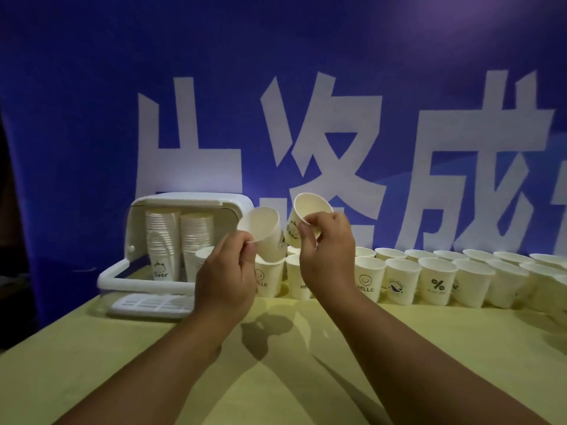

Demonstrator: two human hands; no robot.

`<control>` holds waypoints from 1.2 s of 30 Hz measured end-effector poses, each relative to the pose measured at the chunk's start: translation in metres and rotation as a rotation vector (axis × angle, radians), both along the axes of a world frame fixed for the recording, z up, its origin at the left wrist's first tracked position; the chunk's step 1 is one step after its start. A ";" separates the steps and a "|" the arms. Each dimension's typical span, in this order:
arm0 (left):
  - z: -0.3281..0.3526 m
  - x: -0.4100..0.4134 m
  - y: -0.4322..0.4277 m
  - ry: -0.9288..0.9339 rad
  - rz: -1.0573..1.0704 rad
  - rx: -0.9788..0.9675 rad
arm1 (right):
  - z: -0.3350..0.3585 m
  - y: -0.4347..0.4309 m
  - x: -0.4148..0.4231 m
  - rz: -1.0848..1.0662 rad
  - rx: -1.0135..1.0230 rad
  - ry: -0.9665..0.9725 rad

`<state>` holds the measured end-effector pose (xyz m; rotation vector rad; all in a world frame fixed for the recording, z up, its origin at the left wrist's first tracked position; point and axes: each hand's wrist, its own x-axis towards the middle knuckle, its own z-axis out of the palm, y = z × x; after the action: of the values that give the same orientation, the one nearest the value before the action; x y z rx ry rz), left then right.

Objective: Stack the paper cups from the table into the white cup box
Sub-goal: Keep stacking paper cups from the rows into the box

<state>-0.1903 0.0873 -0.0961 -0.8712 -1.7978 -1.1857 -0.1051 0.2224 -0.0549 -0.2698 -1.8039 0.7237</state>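
White printed cups (400, 279) (blue banner (92, 87) behind)

One wide-angle view from the person's head faces forward and slightly down. Close at mid-frame, the left hand (225, 271) pinches a tilted white paper cup (267, 234), the right hand (328, 256) a second paper cup (311, 207). Left of the hands stands the open white plastic cup box (190, 199); right of them, rows of standing paper cups (435, 283); under them, the pale yellow tabletop (92, 363); beyond, a blue banner with white characters (92, 87) fills the upper half.
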 end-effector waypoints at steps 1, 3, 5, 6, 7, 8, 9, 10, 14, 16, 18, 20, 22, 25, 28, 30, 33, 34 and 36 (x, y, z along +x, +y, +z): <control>0.005 -0.003 -0.006 0.014 0.010 0.022 | 0.002 -0.004 -0.007 0.013 -0.004 0.027; 0.014 -0.011 -0.019 0.033 0.040 0.052 | 0.005 -0.014 -0.019 0.045 -0.015 0.062; 0.015 -0.023 -0.031 0.008 0.088 0.059 | 0.011 -0.024 -0.031 0.088 -0.044 0.087; 0.014 -0.029 -0.037 -0.020 0.114 0.059 | 0.015 -0.029 -0.036 0.109 -0.060 0.090; 0.012 -0.035 -0.042 -0.047 0.140 0.055 | 0.018 -0.033 -0.041 0.124 -0.066 0.086; 0.011 -0.039 -0.046 -0.068 0.166 0.042 | 0.021 -0.036 -0.045 0.130 -0.064 0.077; 0.009 -0.043 -0.049 -0.084 0.192 0.015 | 0.022 -0.038 -0.049 0.133 -0.060 0.065; 0.008 -0.046 -0.051 -0.101 0.221 -0.021 | 0.023 -0.040 -0.052 0.136 -0.059 0.054; 0.005 -0.050 -0.051 -0.197 0.321 -0.211 | 0.018 -0.040 -0.056 0.151 -0.061 -0.008; 0.005 -0.052 -0.051 -0.222 0.346 -0.273 | 0.017 -0.039 -0.055 0.160 -0.076 -0.015; 0.005 -0.053 -0.052 -0.230 0.353 -0.291 | 0.018 -0.038 -0.054 0.178 -0.094 -0.013; 0.006 -0.053 -0.052 -0.218 0.360 -0.307 | 0.019 -0.038 -0.055 0.207 -0.114 -0.019; 0.008 -0.052 -0.053 -0.187 0.369 -0.333 | 0.019 -0.040 -0.056 0.230 -0.127 -0.033; 0.011 -0.051 -0.056 -0.162 0.389 -0.387 | 0.019 -0.044 -0.056 0.241 -0.139 -0.046; 0.013 -0.052 -0.059 -0.226 0.378 -0.479 | 0.018 -0.045 -0.057 0.233 -0.142 -0.034; 0.010 -0.054 -0.058 -0.251 0.308 -0.506 | 0.017 -0.046 -0.058 0.235 -0.141 -0.033; 0.004 -0.056 -0.055 -0.290 0.198 -0.560 | 0.015 -0.048 -0.059 0.248 -0.119 -0.047; 0.002 -0.055 -0.054 -0.327 0.165 -0.562 | 0.015 -0.049 -0.059 0.246 -0.108 -0.055; 0.001 -0.055 -0.055 -0.389 0.130 -0.536 | 0.014 -0.050 -0.059 0.241 -0.074 -0.082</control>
<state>-0.2458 0.0324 -0.0952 -0.8328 -2.5186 -0.8355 -0.1641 0.1725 -0.0405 -0.1333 -1.9104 0.9626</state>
